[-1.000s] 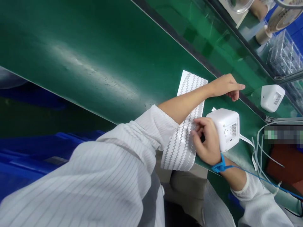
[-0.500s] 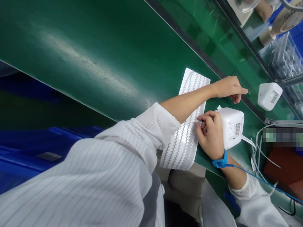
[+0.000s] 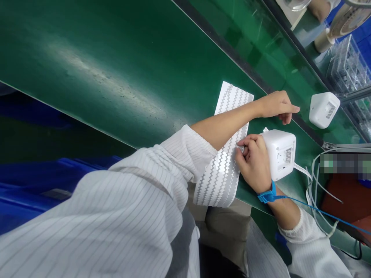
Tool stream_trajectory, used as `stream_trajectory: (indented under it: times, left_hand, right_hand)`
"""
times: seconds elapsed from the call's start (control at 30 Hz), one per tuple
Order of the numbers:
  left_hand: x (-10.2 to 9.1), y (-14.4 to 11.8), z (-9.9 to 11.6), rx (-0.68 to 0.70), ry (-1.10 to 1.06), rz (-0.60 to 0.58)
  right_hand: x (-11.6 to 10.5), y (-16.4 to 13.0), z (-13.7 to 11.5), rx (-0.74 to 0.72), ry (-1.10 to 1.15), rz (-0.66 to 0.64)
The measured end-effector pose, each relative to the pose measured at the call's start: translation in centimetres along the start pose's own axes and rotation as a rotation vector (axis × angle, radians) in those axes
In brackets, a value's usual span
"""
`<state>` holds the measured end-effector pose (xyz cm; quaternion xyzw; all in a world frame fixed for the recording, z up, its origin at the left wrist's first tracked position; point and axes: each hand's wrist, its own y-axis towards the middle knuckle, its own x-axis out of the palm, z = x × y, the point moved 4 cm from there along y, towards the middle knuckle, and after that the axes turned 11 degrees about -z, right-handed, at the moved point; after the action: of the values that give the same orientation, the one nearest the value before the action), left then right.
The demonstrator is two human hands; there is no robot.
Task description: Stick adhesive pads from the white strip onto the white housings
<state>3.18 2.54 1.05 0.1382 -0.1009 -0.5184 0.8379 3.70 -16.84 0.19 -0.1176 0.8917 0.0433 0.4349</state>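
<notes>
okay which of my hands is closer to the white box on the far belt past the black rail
Left. Your left hand points toward that far white box, fingertip near the black rail. Your right hand is farther back, touching the nearer white box.

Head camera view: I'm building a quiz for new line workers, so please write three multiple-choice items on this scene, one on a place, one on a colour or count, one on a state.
1. Where does the zigzag sheet lie?
A. under the left forearm
B. on top of the far box
C. on the floor

2. How many white boxes show on the green table?
A. one
B. two
C. four

3. How is the left hand held?
A. closed round a box
C. flat, palm up
B. empty, forefinger pointing

Answers:
1 A, the forearm crosses over the sheet.
2 B, the near box at the right hand and the far box beyond the dark strip.
3 B, the forefinger stretches toward the far box and the hand holds nothing.
</notes>
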Motion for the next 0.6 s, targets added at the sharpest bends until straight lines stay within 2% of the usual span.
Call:
stream_trajectory:
  times: [0.4, 0.6]
  left_hand:
    - [0.36, 0.10, 0.18, -0.039, 0.029, 0.007]
    - [0.50, 0.36, -0.54, -0.073, 0.053, 0.030]
  right_hand:
    - [-0.02, -0.37, 0.22, -0.027, 0.012, -0.015]
    - [0.09, -0.42, 0.56, -0.019, 0.000, -0.053]
